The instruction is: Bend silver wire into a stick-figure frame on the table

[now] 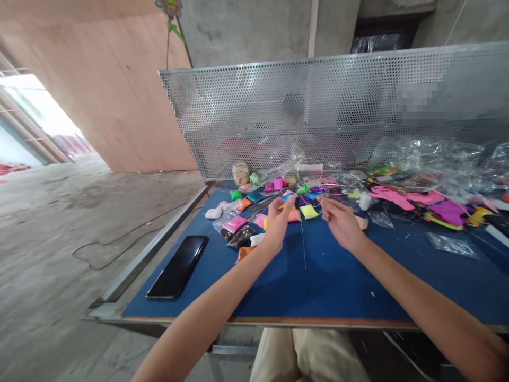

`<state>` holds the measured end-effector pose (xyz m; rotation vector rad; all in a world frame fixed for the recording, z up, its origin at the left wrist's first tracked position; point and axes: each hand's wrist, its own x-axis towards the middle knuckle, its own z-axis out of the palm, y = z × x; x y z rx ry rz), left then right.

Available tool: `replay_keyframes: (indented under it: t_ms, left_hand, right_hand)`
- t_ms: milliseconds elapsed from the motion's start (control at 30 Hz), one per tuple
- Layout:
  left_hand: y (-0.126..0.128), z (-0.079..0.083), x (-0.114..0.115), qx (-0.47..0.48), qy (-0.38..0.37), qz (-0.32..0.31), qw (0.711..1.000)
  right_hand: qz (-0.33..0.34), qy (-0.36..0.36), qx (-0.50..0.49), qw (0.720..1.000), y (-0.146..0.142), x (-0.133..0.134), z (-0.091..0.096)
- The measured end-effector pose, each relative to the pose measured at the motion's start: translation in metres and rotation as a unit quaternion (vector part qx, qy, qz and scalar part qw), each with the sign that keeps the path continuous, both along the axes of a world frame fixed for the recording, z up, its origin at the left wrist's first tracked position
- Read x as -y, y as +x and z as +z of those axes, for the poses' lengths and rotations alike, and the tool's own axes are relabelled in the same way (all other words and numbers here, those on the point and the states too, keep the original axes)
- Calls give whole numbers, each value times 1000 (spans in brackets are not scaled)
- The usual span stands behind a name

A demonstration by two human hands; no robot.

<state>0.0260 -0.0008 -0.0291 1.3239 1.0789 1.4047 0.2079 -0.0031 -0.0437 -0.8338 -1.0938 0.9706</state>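
My left hand (277,220) is raised over the blue tabletop, thumb and fingers pinched together. A small blue piece (288,196) shows at its fingertips; whether it is gripped or lies behind them is unclear. My right hand (341,222), a short way to the right, is also closed in a pinch, and what it holds is too small to tell. Between the hands hangs a thin pale strand (304,244), whose upper end is hard to follow. Beyond the fingers lie a yellow packet (309,212) and several other soft, bright packets, partly hidden by my left hand.
A black phone (177,267) lies at the table's left. Pink and purple cut shapes (447,212) and crumpled clear plastic (437,159) spread over the right side. A perforated metal panel (318,101) stands along the back edge. A cable (115,245) runs across the floor.
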Motion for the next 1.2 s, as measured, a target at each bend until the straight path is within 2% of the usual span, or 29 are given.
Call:
replay_keyframes:
  t_ms: [100,167,267,433,533,633,800,867,1000,1200]
  left_hand:
    - [7,-2,4,58,-35,-142,987]
    - [8,-1,5,111,-34,-176,978]
    - [7,1,5,152,-15,-176,973]
    - [4,4,4,134,-13,-188,973]
    - [3,7,5,164,-28,-183,969]
    - [0,9,4,210,-64,-192,956]
    - [-3,10,2,226,-150,-255,928]
    - [-2,9,3,223,-169,-266,922]
    - [0,8,7,211,-196,-296,911]
    - [1,8,8,209,-217,-325,896]
  right_hand:
    - [55,-9,-25,998,-5,2,-3]
    - [68,-17,-22,997,-7,5,-2]
    - [77,-31,12,996,-10,10,2]
    - [52,-14,50,997,-9,14,6]
    - [78,-1,62,995,-7,13,4]
    - [107,2,65,992,-5,12,2]
    - [58,61,100,991,-5,11,-1]
    - [78,70,120,987,-6,12,-1]
    - [120,102,193,968,-5,16,0]
    - [84,200,326,920,1,20,8]
